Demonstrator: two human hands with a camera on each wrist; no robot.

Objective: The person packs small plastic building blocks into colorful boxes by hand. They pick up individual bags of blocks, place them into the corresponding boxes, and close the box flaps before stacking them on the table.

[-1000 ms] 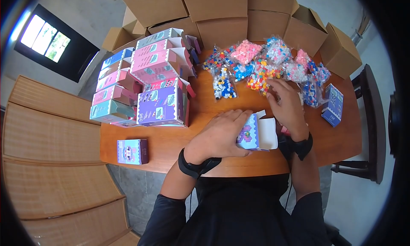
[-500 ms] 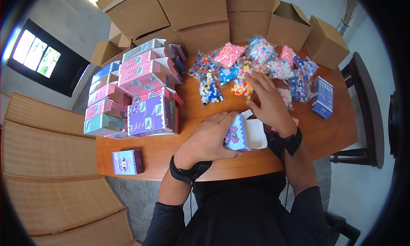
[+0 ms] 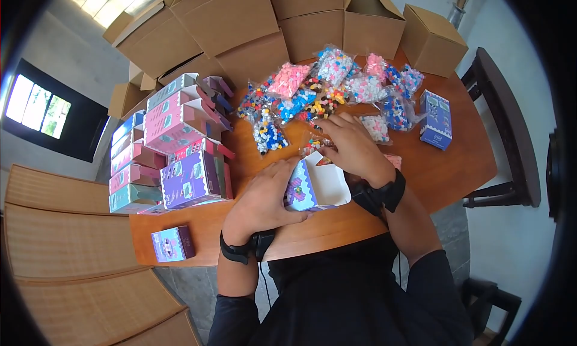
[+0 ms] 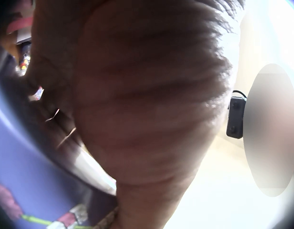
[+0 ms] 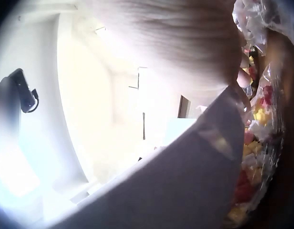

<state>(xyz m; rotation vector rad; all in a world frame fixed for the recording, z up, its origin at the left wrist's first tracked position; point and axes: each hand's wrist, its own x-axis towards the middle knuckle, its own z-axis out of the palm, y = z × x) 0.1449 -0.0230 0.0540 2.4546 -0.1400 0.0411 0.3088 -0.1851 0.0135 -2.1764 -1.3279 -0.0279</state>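
Observation:
My left hand [image 3: 261, 195] grips a small blue-and-purple cardboard box [image 3: 300, 189] from its left side, thumb along the near edge. The box's white inside faces right, its end flap raised. Just beyond that opening, my right hand [image 3: 354, 147] bends its fingers and thumb around a clear bag of red, yellow and white toy bricks [image 3: 315, 144], mostly hidden by the hand and flap. In the right wrist view this brick bag [image 5: 261, 143] shows beside the pale box wall [image 5: 185, 176]. The left palm [image 4: 147, 95] fills the left wrist view.
Bags of coloured bricks [image 3: 333, 66] cover the back middle of the wooden table [image 3: 457, 159]. Opened pink, teal and purple boxes [image 3: 174, 120] stack at the left. One small box [image 3: 171, 244] sits front left, a blue one [image 3: 436, 120] at right. Large cartons [image 3: 252, 57] line the back.
The right hand has drawn a brick bag from the pile toward the box, uncovering a bag with black pieces. The left hand keeps its grip. The head view has shifted rightward.

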